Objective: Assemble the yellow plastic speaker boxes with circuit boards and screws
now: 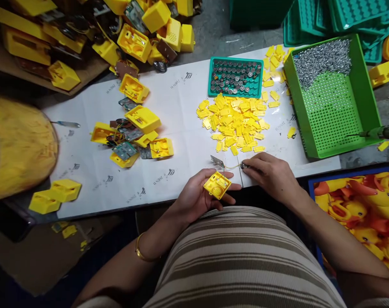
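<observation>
My left hand [197,194] cradles a small yellow plastic casing [217,185], its hollow side with a round grille of holes facing up. Just beyond the casing hangs a small circuit board [217,161], joined to thin yellow wires. Those wires run right to a small dark round part, probably a speaker [244,165], pinched between the thumb and fingers of my right hand [271,175]. Beyond both hands lies a heap of small yellow covers [234,119]. Left of them several more yellow casings [143,119] rest on white paper with boards and wires attached.
Behind the covers is a teal tray [210,79] of small round metal parts. A green basket [329,147] at right holds screws [325,57], with an electric screwdriver [378,131] over its edge. A large tub [24,149] stands left; a box of rubber ducks [357,209] is at lower right.
</observation>
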`<state>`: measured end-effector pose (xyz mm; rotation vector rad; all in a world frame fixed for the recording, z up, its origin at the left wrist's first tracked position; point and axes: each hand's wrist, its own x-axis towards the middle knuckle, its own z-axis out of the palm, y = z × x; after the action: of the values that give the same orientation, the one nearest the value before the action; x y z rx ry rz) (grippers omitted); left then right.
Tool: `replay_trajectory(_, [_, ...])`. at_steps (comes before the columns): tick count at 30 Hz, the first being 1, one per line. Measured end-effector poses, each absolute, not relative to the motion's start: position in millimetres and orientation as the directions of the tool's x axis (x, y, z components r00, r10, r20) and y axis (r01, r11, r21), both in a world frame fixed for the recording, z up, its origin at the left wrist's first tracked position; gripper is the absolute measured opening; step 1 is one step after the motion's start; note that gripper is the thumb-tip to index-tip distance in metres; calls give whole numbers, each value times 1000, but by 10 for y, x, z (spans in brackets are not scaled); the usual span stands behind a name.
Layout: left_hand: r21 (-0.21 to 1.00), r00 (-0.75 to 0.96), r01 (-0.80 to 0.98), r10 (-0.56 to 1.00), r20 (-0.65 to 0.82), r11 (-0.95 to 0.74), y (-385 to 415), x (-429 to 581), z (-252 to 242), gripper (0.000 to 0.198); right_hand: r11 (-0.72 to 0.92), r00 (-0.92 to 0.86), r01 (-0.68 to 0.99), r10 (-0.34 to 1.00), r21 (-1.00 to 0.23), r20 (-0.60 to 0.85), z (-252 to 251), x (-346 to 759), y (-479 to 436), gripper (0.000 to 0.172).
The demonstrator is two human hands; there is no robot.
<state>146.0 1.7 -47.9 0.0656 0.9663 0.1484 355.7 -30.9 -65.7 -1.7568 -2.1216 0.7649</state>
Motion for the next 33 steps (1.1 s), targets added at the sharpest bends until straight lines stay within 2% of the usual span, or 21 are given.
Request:
replay_trajectory(2, [150,581,-37,143,-801,988,2,1472,-496,39,125,-215,806,973,-579,-89,-670,3584,-301,15])
replay_trajectory(4, [211,586,-27,186,-789,977,-3,1493,-497,39,74,-158,741,985,-667,-66,-670,3612,-286,14])
replay_trajectory(7, [324,563,-118,333,-756,938,12,1544,-471,34,-95,-16,519,993,-849,-121,-597,3622,-254,15])
replay_trajectory(10, [458,506,-217,500,-703,862,34,1600,-450,29,-163,8,379,985,-911,-173,-460,3574,-241,16])
replay_trajectory(14, [598,397,-215,628,-669,772,43,1662,-460,27,-18,-118,437,990,-899,-77,-347,3494,-244,13])
replay_trajectory(20, [651,340,-167,663,-667,741,36,1698,-454,28,133,-246,593,969,-794,-22,-329,3456,-211,10])
replay_trajectory(27, [716,330,-93,700,-634,692,39,1714,-412,26,186,-342,775,927,-604,-153,-277,3406,-169,14])
replay_trajectory(30, [736,340,-80,712,-614,672,42,1708,-401,24,161,-356,780,909,-605,-216,-292,3420,-119,7])
replay_trajectory(32, [733,349,-74,706,-616,677,51,1693,-394,24,119,-347,755,907,-645,-239,-311,3439,-89,1])
replay_trajectory(33, [718,360,-78,691,-627,691,59,1683,-392,24,99,-344,738,906,-668,-246,-317,3450,-81,3])
